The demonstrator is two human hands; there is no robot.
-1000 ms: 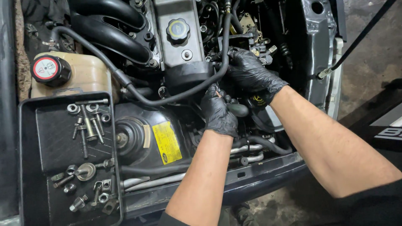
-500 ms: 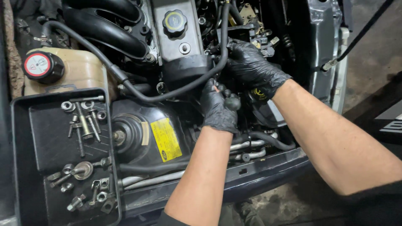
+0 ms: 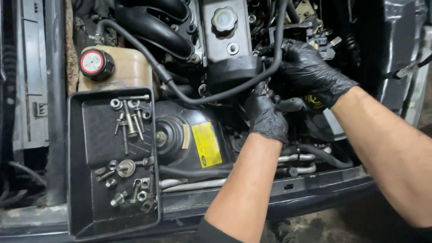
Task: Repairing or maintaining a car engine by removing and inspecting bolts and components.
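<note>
Both my hands wear black gloves and work deep in an open engine bay. My left hand (image 3: 266, 113) reaches up from below, its fingertips pinched on a small fitting just under the black engine cover (image 3: 234, 72). My right hand (image 3: 310, 72) comes in from the right, with its fingers curled over a dark engine part behind the thin black hose (image 3: 216, 96). The hose loops across in front of both hands. What the fingers grip is mostly hidden.
A black plastic tray (image 3: 78, 162) at the left holds several loose bolts, nuts and washers. Behind it stands a cream coolant tank (image 3: 130, 67) with a red-and-black cap. An oil filler cap (image 3: 224, 19) tops the engine. A yellow label (image 3: 207, 144) sits on the strut tower. The front crossmember (image 3: 315, 184) runs below.
The view has shifted, so the engine bay sits further right in frame. Both hands stay at the same spot beside the engine cover, with only small finger movements.
</note>
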